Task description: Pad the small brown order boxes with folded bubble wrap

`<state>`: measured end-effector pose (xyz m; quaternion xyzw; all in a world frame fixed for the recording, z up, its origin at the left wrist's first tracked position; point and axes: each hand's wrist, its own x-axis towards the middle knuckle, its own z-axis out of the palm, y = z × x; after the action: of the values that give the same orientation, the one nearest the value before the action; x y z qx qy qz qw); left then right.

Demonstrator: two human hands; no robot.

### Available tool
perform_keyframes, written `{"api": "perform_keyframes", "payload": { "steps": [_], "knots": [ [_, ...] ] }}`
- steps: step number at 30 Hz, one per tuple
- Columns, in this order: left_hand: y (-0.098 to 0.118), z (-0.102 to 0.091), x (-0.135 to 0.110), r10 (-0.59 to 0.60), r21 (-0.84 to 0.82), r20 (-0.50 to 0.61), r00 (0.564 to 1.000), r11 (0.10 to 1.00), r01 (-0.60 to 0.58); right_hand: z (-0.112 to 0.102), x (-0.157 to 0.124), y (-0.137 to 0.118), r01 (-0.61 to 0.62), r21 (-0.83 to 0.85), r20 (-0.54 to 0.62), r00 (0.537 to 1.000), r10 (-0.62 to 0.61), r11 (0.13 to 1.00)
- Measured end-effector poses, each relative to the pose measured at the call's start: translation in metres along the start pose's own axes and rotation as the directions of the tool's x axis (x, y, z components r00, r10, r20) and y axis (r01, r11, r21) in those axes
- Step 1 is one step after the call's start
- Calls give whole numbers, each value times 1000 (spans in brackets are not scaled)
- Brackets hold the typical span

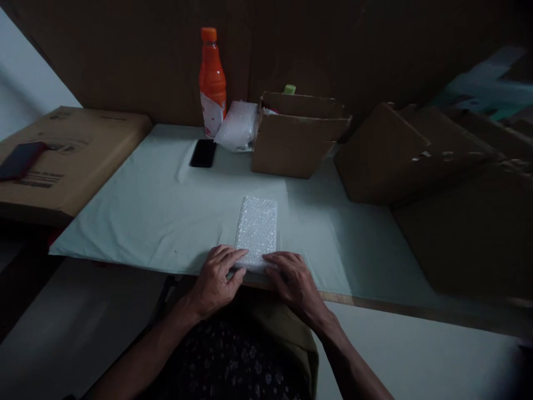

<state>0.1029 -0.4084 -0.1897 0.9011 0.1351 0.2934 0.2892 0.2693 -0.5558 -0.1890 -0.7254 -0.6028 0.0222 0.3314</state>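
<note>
A flat bubble-wrap pouch [257, 225] lies on the pale green cloth at the table's front edge, its long side pointing away from me. My left hand [219, 275] grips its near left corner, fingers on top and thumb by the near edge. At the near right corner, my right hand [289, 278] grips it in the same way, its thumb partly under the fingers. Whether anything is inside the pouch, I cannot tell.
Behind stand an orange bottle [212, 83], a black phone [203, 153], more bubble wrap [239, 126] and an open cardboard box [287, 144]. Larger cardboard boxes [387, 155] fill the right side. At left lies a flat carton [95, 150] with a dark red-edged item [23, 160] on it.
</note>
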Motion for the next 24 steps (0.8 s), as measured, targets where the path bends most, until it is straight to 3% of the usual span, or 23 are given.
{"api": "perform_keyframes", "payload": {
  "steps": [5, 7, 10, 13, 16, 21, 24],
  "knots": [
    [-10, 10, 14, -148, 95, -16, 989, 984, 149, -1, 1, 2, -44, -113, -89, 995, 34, 993],
    [-13, 14, 20, -170, 131, -47, 984, 976, 175, 2, 2, 3, 0, -175, -42, 999, -8, 984],
    [-12, 13, 19, -130, 84, -72, 989, 987, 136, 4, 5, 4, 60, -187, 35, 998, -54, 981],
    [-5, 4, 12, -49, 1, 16, 999, 999, 49, 1, 7, 1, 44, -117, 10, 999, -43, 992],
    [0, -3, 7, -59, -30, 95, 994, 998, 63, -7, 3, -4, 9, -40, 44, 999, -7, 999],
    [-4, 5, 18, -128, 100, 111, 985, 988, 117, -10, -10, -8, -16, -159, -53, 999, 8, 987],
    [-10, 15, 29, -147, 177, 91, 985, 976, 129, -5, -10, -10, 17, -243, -10, 1000, -20, 970]
  ]
}}
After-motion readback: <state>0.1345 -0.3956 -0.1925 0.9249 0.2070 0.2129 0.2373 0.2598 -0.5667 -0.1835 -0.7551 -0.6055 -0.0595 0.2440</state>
